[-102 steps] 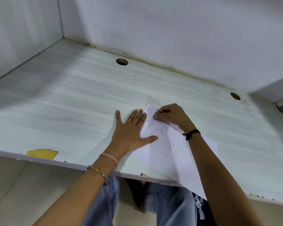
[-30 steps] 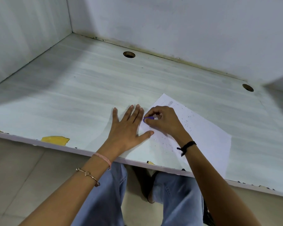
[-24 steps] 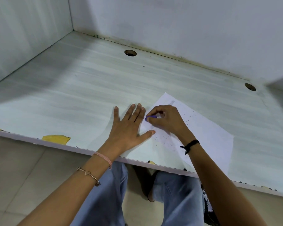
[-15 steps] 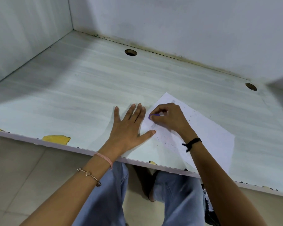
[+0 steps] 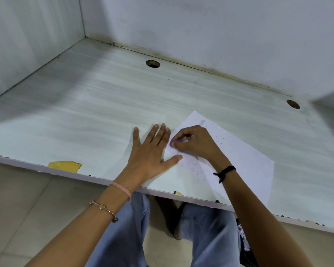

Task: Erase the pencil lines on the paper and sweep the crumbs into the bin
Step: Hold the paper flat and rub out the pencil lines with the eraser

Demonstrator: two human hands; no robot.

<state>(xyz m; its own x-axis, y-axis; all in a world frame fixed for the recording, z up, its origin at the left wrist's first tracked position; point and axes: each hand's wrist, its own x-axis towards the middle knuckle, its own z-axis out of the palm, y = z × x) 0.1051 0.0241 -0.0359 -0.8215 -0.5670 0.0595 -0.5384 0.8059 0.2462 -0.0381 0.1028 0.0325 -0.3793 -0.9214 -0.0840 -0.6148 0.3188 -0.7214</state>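
Slid a little down and toward the left hand (image 5: 150,151) in the last half second: right hand (image 5: 196,144), fingers curled, now just beside the left fingertips. Pinches a small purple eraser (image 5: 174,142) between thumb and fingertips and presses it on the paper (image 5: 243,162), near the left edge of the sheet. Only a thin strip of the eraser to see, the remainder hidden by the fingers.

Left hand unchanged in place, flat and relaxed, fingers straight and slightly spread. Rests with the palm on the tabletop (image 5: 81,112) and the thumb tip on the paper, holding the sheet down.

White sheet, turned diagonally on the grey-white tabletop, far corner pointing to the back wall, near part passing under the right forearm and reaching over the front edge. Sprinkled with many small dark crumbs (image 5: 194,167), most dense just below the right hand beside the left thumb, with more scattered on the far part of the sheet. Faint grey mark near the far corner, too weak to tell if a pencil line.

Black band (image 5: 224,172) on the right wrist, pink cord (image 5: 121,188) on the left
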